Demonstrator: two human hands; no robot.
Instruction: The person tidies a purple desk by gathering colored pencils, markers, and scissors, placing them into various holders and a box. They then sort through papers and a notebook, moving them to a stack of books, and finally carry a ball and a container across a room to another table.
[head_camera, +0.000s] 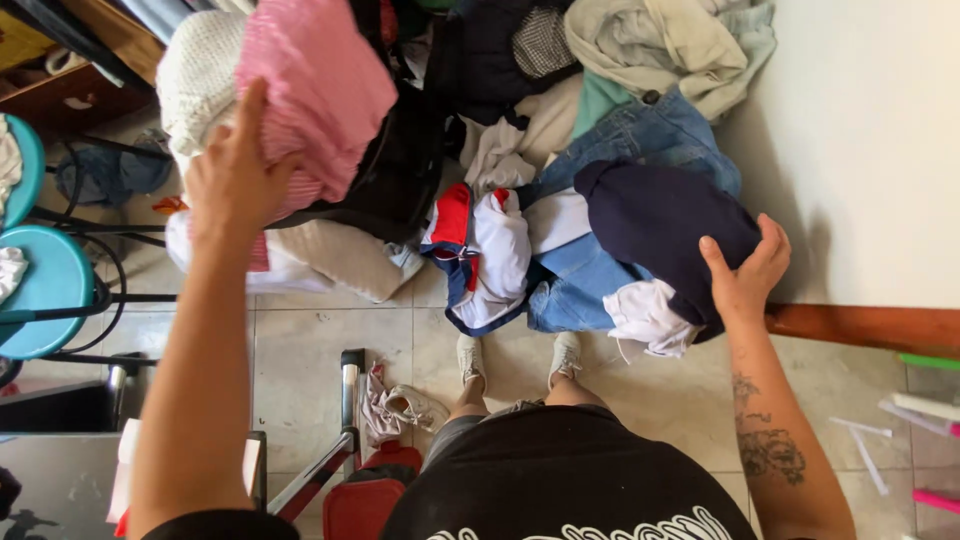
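Note:
I look down at a heap of clothes on a tiled floor. My left hand (232, 175) is raised and grips a pink striped garment (315, 85) that hangs over a black garment (400, 170). My right hand (748, 272) presses against the right side of a dark navy garment (655, 225) lying on blue jeans (640, 135). A red, white and blue top (480, 250) lies between my two hands. A white cloth (648, 318) sticks out under the navy garment.
A white wall (870, 140) with a wooden skirting (870, 325) stands to the right. Teal stools (40, 285) on black frames stand at the left. My white shoes (520, 358) sit near the heap. A red item (365, 500) and metal bars lie below.

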